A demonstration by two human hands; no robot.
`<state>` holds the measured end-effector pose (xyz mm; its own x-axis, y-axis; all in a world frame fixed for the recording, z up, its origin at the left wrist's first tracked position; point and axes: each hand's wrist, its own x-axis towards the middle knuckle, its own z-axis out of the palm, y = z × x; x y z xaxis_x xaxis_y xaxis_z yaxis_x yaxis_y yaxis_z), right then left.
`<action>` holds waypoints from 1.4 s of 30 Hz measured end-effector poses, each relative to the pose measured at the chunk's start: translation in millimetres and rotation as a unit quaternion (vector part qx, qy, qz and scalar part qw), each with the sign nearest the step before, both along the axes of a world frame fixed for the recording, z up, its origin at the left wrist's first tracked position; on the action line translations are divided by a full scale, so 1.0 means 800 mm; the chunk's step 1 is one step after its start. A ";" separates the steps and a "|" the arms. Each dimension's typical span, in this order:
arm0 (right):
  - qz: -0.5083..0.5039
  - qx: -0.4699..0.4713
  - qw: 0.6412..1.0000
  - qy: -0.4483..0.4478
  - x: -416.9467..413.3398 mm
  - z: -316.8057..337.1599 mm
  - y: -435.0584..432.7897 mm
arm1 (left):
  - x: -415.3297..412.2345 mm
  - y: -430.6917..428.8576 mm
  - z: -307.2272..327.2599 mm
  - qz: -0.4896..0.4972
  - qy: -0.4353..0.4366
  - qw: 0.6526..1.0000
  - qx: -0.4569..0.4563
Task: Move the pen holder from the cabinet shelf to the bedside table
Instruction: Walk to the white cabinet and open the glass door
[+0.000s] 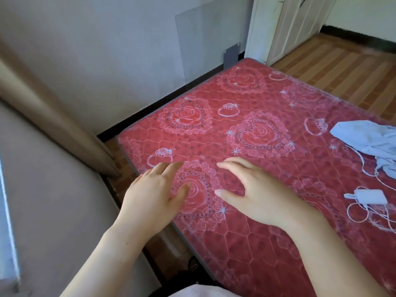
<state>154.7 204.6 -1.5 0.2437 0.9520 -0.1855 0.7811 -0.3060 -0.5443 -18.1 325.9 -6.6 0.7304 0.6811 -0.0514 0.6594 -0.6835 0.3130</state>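
Note:
My left hand (pixel 153 196) hovers palm down over the near left corner of a red rose-patterned mattress (pixel 267 129), fingers apart and holding nothing. To its right my right hand (pixel 255 189) is also spread, palm down and empty, above the same red surface. No pen holder, cabinet shelf or bedside table shows in the head view.
A white charger (pixel 369 196) with coiled cable and a pale blue cloth (pixel 368 140) lie on the mattress at the right. A beige curtain (pixel 49 108) hangs at the left by the wall. White doors (pixel 287 24) and wooden floor (pixel 342 67) are beyond the bed.

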 end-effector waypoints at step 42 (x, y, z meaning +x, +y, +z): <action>-0.024 0.020 0.998 0.052 0.027 -0.017 0.535 | 0.030 0.530 -0.015 -0.042 -0.072 0.994 -0.077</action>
